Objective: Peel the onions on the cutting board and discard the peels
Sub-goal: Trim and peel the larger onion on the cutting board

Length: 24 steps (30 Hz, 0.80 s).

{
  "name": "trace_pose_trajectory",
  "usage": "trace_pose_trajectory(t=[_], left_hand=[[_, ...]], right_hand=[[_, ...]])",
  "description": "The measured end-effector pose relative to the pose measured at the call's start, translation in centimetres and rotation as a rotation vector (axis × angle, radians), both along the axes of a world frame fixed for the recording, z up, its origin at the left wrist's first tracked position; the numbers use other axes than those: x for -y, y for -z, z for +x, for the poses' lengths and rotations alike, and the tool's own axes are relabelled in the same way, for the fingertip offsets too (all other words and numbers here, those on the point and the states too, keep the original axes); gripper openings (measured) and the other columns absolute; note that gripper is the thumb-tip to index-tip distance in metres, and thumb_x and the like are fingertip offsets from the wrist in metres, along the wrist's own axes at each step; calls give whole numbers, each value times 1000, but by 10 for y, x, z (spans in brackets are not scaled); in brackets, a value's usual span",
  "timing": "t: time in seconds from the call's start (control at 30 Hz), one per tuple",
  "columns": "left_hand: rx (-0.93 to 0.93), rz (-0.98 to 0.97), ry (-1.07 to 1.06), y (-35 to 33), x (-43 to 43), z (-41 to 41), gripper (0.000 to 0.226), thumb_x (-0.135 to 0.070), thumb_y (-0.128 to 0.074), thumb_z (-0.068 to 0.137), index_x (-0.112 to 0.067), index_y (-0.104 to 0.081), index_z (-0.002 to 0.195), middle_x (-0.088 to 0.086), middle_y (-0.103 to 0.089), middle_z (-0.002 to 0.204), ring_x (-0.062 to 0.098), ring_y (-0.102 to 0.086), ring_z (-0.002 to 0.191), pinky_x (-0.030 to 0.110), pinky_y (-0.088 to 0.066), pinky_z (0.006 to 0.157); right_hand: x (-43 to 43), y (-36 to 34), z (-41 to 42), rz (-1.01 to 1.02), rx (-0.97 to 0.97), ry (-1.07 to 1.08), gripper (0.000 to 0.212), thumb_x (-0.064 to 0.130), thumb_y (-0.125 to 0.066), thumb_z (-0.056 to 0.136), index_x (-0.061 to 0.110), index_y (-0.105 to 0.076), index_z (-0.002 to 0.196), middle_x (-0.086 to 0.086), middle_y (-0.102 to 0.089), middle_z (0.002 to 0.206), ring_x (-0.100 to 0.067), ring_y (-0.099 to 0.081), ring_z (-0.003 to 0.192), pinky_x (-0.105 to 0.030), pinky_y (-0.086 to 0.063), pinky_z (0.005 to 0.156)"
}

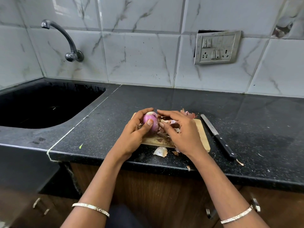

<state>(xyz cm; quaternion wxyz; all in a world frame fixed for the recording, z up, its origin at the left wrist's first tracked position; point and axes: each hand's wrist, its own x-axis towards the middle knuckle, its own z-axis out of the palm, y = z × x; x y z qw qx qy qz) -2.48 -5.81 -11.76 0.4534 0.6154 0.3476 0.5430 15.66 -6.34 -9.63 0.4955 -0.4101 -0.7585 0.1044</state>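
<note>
My left hand (134, 132) grips a purple onion (148, 120) just above the wooden cutting board (203, 135), thumb across its front. My right hand (179, 130) reaches over the board and its fingertips touch the onion's right side, where a bit of peel clings. Dry brown and pink peels (189, 114) lie on the board under my right hand and behind it. One larger pale peel (160, 151) lies on the counter in front of the board. Most of the board is hidden by my hands.
A black-handled knife (218, 136) lies on the black counter right of the board. A dark sink (41, 104) with a wall tap (65, 38) sits to the left. A switch plate (217, 47) hangs on the tiled wall. Small peel scraps (239, 162) dot the counter edge.
</note>
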Motion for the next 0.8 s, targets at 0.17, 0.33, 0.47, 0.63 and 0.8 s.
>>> trace_pose_trajectory(t=[0.17,0.33,0.47,0.63,0.8], left_hand=[[52,-62,86,-2,1,-1,38,-19,-54,103,-14,-55,141,17,-63,135,31,-70,113,36,-59,92],[39,-63,80,-2,2,0,39,-27,-52,98,-18,-60,135,13,-63,134,32,-67,118,41,-58,95],[58,-76,33,-3,3,2,36,-32,-51,99,-16,-63,129,17,-63,132,32,-68,115,46,-59,94],[93,-92,0,-6,5,2,30,-22,-40,109,-9,-59,129,12,-70,122,22,-71,101,37,-61,82],[107,-93,-1,-5,5,2,30,-21,-41,109,-7,-54,132,10,-66,124,20,-72,102,32,-62,79]], right_hand=[[-3,-2,4,-74,-195,-34,13,9,-79,85,16,-81,96,10,-77,91,-8,-72,91,-33,-55,89],[-2,0,0,2,-55,25,9,3,-70,88,11,-73,91,4,-71,88,-5,-63,86,-13,-45,81],[3,4,-9,178,116,83,23,-11,-53,83,8,-61,93,-2,-60,93,-11,-51,86,-9,-34,80],[3,6,-12,290,179,120,25,-10,-49,84,5,-63,98,-5,-59,97,-19,-55,91,-17,-40,85],[-4,8,-2,161,45,304,36,-7,-56,82,14,-70,108,3,-63,112,-17,-59,107,-47,-49,95]])
